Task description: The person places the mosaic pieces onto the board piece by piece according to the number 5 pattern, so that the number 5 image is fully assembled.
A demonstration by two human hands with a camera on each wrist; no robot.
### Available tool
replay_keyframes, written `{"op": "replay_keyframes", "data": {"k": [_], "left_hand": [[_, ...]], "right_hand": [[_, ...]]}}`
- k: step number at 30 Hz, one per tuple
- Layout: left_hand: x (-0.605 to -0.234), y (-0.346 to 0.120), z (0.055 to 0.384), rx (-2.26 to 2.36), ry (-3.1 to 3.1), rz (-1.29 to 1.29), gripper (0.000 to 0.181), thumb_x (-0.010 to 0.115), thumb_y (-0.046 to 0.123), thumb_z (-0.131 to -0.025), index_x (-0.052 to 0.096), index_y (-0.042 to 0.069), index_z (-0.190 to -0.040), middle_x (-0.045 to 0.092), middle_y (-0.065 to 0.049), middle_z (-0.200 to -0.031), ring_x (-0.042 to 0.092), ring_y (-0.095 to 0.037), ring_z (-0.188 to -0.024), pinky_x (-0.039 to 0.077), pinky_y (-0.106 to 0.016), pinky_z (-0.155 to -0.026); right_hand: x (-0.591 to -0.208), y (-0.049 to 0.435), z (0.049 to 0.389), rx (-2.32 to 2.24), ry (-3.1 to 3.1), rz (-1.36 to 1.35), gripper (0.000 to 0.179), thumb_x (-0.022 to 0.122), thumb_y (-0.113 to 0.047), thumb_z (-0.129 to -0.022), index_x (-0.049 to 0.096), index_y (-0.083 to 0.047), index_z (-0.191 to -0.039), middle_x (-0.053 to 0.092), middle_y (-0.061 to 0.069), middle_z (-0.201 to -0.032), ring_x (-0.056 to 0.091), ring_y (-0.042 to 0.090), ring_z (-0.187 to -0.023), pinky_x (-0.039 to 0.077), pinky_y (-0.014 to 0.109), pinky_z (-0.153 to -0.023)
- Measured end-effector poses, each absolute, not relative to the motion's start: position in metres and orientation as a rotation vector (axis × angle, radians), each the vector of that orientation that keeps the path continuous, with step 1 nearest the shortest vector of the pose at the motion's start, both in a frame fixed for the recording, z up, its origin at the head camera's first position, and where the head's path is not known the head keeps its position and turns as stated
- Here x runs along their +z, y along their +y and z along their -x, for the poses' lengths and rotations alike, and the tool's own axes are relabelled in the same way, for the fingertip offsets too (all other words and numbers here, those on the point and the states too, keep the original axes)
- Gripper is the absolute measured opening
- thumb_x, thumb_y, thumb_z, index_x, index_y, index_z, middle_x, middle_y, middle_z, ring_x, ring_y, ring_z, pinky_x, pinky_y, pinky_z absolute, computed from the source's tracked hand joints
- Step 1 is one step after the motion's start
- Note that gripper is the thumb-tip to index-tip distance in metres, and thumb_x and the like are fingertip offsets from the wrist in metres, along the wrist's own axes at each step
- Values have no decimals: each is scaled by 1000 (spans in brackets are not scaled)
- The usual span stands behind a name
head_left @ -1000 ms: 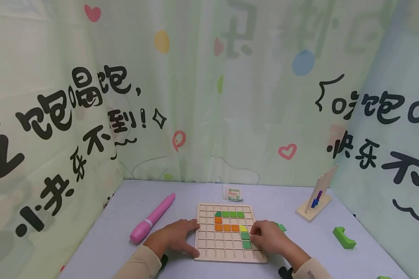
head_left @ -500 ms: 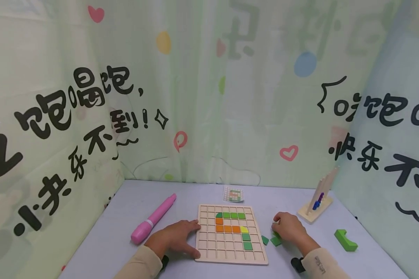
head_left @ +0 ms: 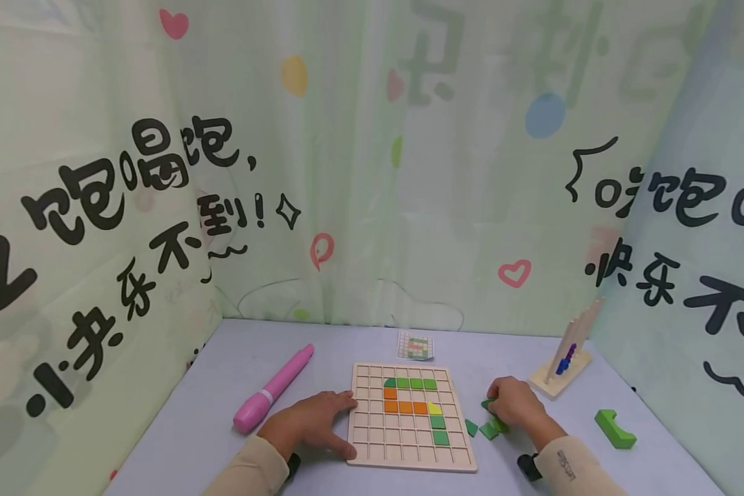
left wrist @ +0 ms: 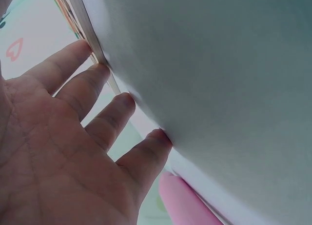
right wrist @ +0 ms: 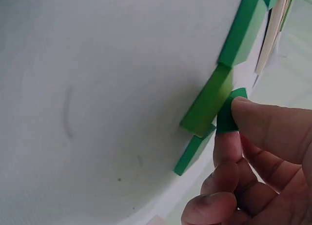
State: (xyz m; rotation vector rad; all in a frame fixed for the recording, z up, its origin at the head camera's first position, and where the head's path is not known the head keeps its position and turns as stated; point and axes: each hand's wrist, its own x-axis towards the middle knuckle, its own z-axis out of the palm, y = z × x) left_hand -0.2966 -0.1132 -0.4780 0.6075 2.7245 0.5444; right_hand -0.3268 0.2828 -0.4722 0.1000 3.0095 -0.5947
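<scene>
A wooden grid board (head_left: 372,441) lies flat on the table, with green, orange and yellow tiles set in some of its squares. My left hand (head_left: 313,419) rests at the board's left side, fingers spread; the left wrist view shows the fingertips (left wrist: 127,102) touching its edge. To the right of the board, my right hand (head_left: 519,401) pinches a dark green tile (right wrist: 227,112) between thumb and index finger. Right beside that tile lies a light green tile (right wrist: 207,100), and more loose green tiles (head_left: 488,431) lie around it.
A pink stick-like object (head_left: 273,389) lies left of the board. Behind the board is a small card with a coloured grid (head_left: 416,346). At right stand a wooden stand (head_left: 554,377) with blue and purple beads and a green notched block (head_left: 614,428). Printed curtains enclose the table.
My right hand has moved right, from the board's right edge to the loose green tiles, and now pinches one. My left hand stays at the board's left edge.
</scene>
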Motion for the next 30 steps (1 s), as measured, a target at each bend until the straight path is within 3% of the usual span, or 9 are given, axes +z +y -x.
{"op": "replay_keyframes", "data": {"k": [14, 30], "left_hand": [[-474, -113, 294, 537, 2727, -609, 89, 89, 52, -75, 54, 20, -151, 45, 1, -164, 40, -33, -151, 35, -51, -123], [-476, -113, 295, 545, 2724, -611, 90, 89, 52, -75, 54, 20, -151, 44, 2, -164, 39, -33, -151, 35, -51, -123]], "right_hand": [[-461, 264, 308, -828, 2931, 132, 8, 67, -1, -95, 66, -6, -101, 60, 3, -86, 54, 18, -81, 49, 31, -68], [-463, 232, 277, -966, 2586, 694, 10, 72, -1, -89, 70, -9, -96, 65, -1, -86, 55, 14, -77, 45, 25, -65]]}}
